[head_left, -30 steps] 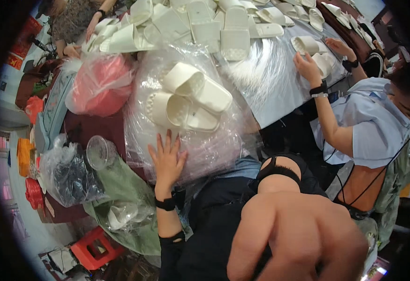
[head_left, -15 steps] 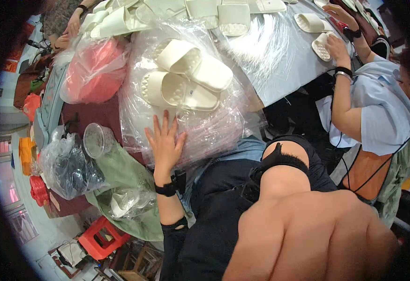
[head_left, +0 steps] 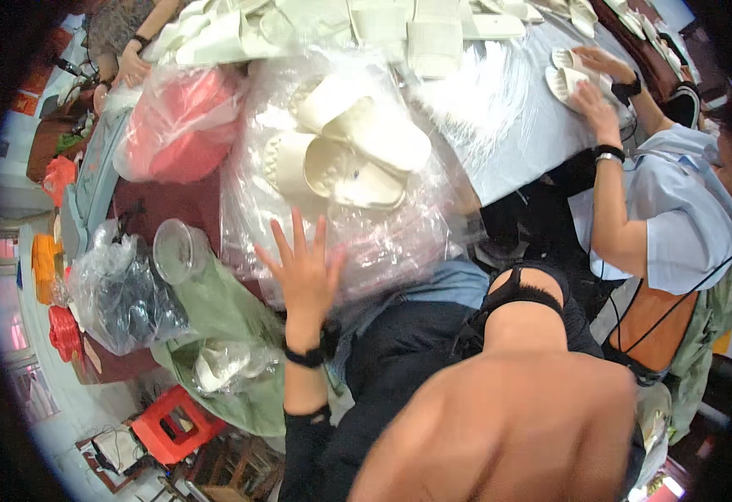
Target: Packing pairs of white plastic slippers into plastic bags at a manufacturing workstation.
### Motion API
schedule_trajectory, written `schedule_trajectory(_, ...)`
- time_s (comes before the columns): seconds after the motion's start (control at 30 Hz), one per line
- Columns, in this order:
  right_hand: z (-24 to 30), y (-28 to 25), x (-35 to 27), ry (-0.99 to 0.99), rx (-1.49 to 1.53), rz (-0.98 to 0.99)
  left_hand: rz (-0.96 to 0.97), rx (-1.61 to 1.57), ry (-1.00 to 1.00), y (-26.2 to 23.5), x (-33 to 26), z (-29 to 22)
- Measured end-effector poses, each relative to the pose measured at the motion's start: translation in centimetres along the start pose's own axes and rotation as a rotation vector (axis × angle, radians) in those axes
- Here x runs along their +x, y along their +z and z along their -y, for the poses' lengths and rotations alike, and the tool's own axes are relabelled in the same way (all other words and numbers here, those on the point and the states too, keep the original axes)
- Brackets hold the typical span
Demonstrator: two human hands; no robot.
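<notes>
A pair of cream slippers (head_left: 357, 159) lies on a thick stack of clear plastic bags (head_left: 366, 251) in front of me. My left hand (head_left: 309, 272) is open near the stack's front edge, fingers spread, with nothing in it; whether it touches the plastic I cannot tell. Very close to the camera, my right hand (head_left: 508, 418) shows its back, large and blurred. Its fingers are hidden, so what it may hold does not show.
More cream slippers (head_left: 299, 29) pile up along the far side. A red bundle in plastic (head_left: 182, 125) and a clear tub (head_left: 177, 251) sit to the left. On the right, a co-worker (head_left: 667, 209) handles slippers at a grey table (head_left: 500, 151). A red stool (head_left: 173, 427) stands lower left.
My left hand has drawn slightly back from the slippers, fingers still spread. My right hand has shifted left close to the camera. The co-worker's hands have moved on the slippers.
</notes>
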State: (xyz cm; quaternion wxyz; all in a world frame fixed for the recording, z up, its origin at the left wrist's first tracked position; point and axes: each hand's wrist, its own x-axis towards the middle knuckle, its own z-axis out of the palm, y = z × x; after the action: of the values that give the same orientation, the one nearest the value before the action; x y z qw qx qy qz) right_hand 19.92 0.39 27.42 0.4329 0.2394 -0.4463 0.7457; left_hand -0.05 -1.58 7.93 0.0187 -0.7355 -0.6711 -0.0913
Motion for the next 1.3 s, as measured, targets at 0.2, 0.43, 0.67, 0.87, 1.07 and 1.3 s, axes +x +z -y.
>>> schedule_trajectory(0.2, -1.8, -6.6, -2.6, 0.430, -0.839, -0.140, 0.593, -0.774, 0.109, -1.7, -9.7, 1.9)
schedule_trajectory(0.43, -3.8, -12.6, -6.7, 0.503, -1.367, -0.244, 1.281, -1.534, -0.918, 6.2, -29.3, 6.7)
schedule_trajectory(0.67, -5.1, -14.7, -6.3, 0.558, -1.499, -0.271, 1.181, -1.424, -1.044, 15.3, -37.2, 6.0)
schedule_trajectory(0.87, -5.9, -16.6, -5.6, 0.598, -1.631, -0.495, 1.176, -1.434, -0.913, 16.4, -31.2, 9.6)
schedule_trajectory(1.07, -7.2, -18.2, -5.0, 0.658, -1.701, -0.637, 1.203, -1.388, -0.817, 15.1, -25.8, 14.9)
schedule_trajectory(1.3, -8.3, -19.1, -4.2, 0.758, -1.739, -0.756, 1.223, -1.255, -0.737, 12.0, -19.2, 21.8)
